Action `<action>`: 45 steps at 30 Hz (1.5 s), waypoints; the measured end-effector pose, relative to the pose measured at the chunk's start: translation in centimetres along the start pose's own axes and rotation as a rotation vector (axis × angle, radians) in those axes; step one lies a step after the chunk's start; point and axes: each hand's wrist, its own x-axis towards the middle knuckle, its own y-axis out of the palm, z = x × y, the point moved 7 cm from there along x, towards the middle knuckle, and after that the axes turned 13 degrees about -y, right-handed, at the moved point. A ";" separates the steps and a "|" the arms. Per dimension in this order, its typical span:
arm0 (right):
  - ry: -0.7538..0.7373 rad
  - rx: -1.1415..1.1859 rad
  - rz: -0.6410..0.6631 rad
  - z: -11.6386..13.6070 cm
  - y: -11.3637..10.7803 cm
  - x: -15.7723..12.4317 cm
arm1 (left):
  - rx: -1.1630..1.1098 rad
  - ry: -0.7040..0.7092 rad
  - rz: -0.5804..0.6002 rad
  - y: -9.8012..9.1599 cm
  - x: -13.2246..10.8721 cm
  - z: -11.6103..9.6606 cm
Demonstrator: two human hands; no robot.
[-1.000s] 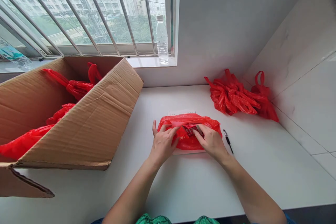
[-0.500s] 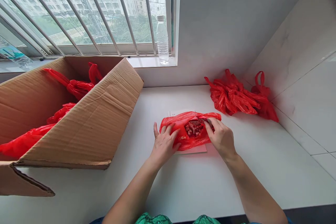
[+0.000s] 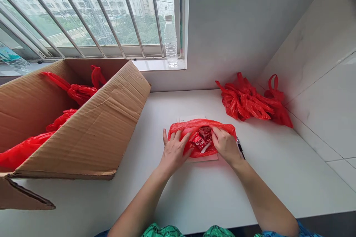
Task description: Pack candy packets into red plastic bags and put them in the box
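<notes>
A red plastic bag lies on the white table with its mouth spread wide. Small shiny red wrapped packets, one with white lettering, show inside it. My left hand rests on the bag's left side, fingers spread. At the right of the opening, my right hand reaches in with its fingers curled together beside the packets. Its fingertips are partly hidden, so what they pinch cannot be made out. Under the bag sits a pale flat sheet or box. A black pen pokes out beside my right wrist.
A large open cardboard box stands at the left, holding tied red bags. More red plastic bags are heaped by the back right wall. A clear bottle stands on the sill; another bottle leans behind the box.
My right hand has shifted left and deeper into the bag's mouth. The opening is wider, with more red packets visible. The pen now shows. My left hand stays nearly still.
</notes>
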 end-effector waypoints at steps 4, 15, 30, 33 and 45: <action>0.008 -0.132 0.090 -0.7 0.4 0.1 | 0.014 0.035 -0.010 0.2 -0.2 -0.2; 0.016 0.347 -0.395 1.6 -4.7 -0.7 | -0.242 0.011 -0.068 -2.2 0.0 -0.5; 0.432 1.504 -0.072 2.8 1.6 -1.0 | -0.590 -0.113 -0.112 -2.9 0.8 1.5; 0.420 1.508 -0.024 2.8 1.7 -0.9 | -0.550 -0.096 -0.161 -3.4 0.7 1.6; 0.398 1.351 0.017 3.5 2.0 -1.0 | -0.458 0.006 -0.173 -4.0 0.2 0.2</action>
